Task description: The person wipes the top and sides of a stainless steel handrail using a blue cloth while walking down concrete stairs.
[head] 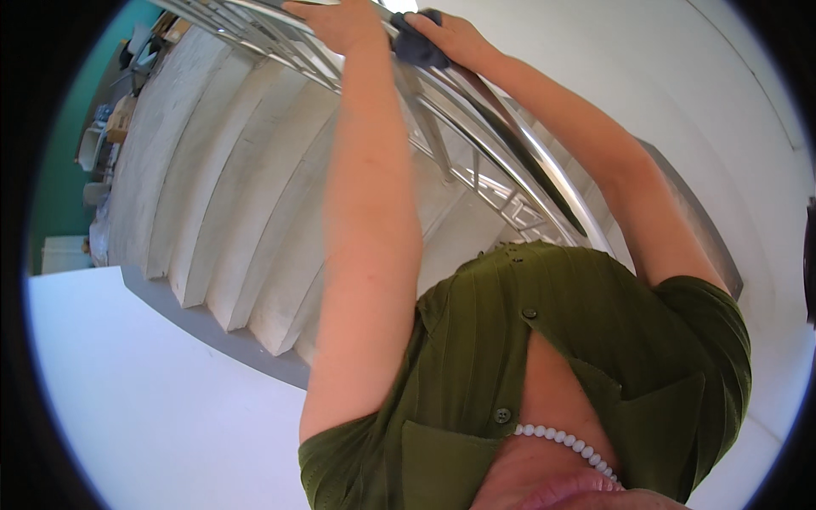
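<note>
My right hand [460,39] holds a dark grey-blue cloth [417,43] against the polished metal handrail [542,150] at the top of the view. The cloth is bunched over the rail, and my thumb lies along its top. To its left, my left hand [344,27] is at the metal railing near the upper picture edge. One finger points out to the left there. The other fingers are cut off or hidden, so its grip does not show. Both arms stretch far forward from my body.
Concrete stairs [255,172] run below the railing, edged by a grey skirting band [210,341] along a white wall [146,382]. Metal balusters [433,134] stand under the handrail. At far left, cardboard boxes [121,118] and other items line a green wall [60,185].
</note>
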Demonstrator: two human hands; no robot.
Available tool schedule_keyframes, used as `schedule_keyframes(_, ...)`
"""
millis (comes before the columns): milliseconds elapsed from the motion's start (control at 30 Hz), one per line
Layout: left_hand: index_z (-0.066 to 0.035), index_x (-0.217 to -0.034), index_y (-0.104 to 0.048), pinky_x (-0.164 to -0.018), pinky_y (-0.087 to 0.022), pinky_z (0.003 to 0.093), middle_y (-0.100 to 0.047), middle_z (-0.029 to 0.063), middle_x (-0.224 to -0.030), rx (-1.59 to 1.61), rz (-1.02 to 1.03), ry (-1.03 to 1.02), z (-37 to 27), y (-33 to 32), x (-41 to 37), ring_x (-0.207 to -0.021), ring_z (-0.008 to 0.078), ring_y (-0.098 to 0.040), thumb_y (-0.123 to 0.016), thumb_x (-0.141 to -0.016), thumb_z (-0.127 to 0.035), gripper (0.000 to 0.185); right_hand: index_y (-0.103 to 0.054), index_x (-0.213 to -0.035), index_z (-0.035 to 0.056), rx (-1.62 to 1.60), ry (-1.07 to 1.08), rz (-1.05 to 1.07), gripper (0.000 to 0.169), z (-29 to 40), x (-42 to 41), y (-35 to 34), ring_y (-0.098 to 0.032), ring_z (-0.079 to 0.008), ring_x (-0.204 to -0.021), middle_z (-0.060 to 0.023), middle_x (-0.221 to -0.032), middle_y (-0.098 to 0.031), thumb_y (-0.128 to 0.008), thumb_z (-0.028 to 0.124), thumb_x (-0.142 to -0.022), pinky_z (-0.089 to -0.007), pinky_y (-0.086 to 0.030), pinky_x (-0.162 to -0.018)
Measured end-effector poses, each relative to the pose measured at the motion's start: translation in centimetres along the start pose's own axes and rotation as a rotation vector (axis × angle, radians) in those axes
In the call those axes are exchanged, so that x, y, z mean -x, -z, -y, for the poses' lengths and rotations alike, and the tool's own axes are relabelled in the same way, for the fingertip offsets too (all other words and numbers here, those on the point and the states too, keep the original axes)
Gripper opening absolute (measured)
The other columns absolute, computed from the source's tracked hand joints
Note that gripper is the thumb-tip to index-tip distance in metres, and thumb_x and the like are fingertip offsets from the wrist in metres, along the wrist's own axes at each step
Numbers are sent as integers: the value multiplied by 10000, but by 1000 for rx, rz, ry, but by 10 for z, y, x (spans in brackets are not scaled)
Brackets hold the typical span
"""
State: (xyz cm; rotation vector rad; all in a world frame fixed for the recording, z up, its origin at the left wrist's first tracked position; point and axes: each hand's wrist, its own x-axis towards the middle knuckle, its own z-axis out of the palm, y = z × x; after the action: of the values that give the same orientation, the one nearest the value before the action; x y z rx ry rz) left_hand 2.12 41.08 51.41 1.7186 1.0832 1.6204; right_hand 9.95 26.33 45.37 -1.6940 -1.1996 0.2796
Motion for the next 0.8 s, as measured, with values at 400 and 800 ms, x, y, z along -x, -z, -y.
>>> schedule_keyframes(400,19,-1607,44,-1129,-477,457,-489,367,-1438,37,311,204,-39,30,16,-1266,461,-584,-816,-816,-266,1203,-697,-1157,11,-117,-502,-121,554,-81,304,72,-688,-288,-926,-182,-995,-738,-515,519,-1033,-391,-507,-876)
schedule_keyframes(800,-33,-1604,19,-1077,-538,459,-473,336,-1449,64,290,225,-51,36,31,-1249,443,-598,-675,-909,-155,990,-491,-1464,204,753,-943,335,416,-295,658,138,-661,-473,-1066,-259,-1166,-691,-475,214,-1049,-504,-523,-908)
